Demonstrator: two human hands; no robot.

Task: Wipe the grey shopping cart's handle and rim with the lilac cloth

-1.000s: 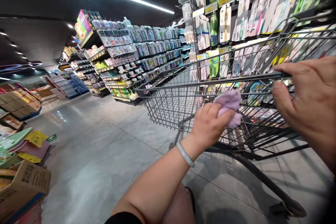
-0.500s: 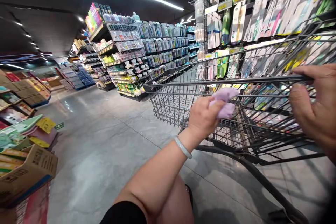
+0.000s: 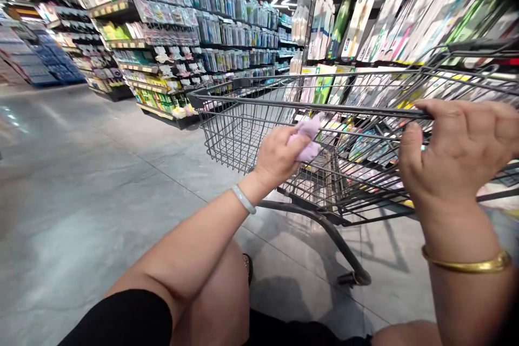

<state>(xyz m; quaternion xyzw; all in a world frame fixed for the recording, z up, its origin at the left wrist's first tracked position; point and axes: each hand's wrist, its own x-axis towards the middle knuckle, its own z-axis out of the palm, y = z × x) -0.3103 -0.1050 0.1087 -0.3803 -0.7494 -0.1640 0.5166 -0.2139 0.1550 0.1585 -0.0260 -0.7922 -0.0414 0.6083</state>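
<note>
A dark metal shopping cart [image 3: 197, 100] with wire sides stands in front of me, its basket bare where I can see into it. In my left hand [image 3: 278, 154], fingers closed, is a crumpled light purple cloth [image 3: 310, 138], held against or close to the cart's near side, just below the top rail. Contact between cloth and wires is hard to make out. My right hand [image 3: 462, 146] is wrapped over the top rail farther right, with the thumb on the near side. A pale bangle circles the left wrist and a gold bangle the right.
Toothbrush packs [image 3: 360, 24] hang on a display right behind the cart. Another tall shelf unit [image 3: 170, 38] full of packaged goods stands across the aisle. Grey floor [image 3: 101, 200] stretches to the left. A cart wheel [image 3: 352, 279] rests near my legs.
My view has turned to the right, so the cart and shelves sit farther left. More of my right hand and its gold bangle shows. The left hand still holds the cloth by the rail.
</note>
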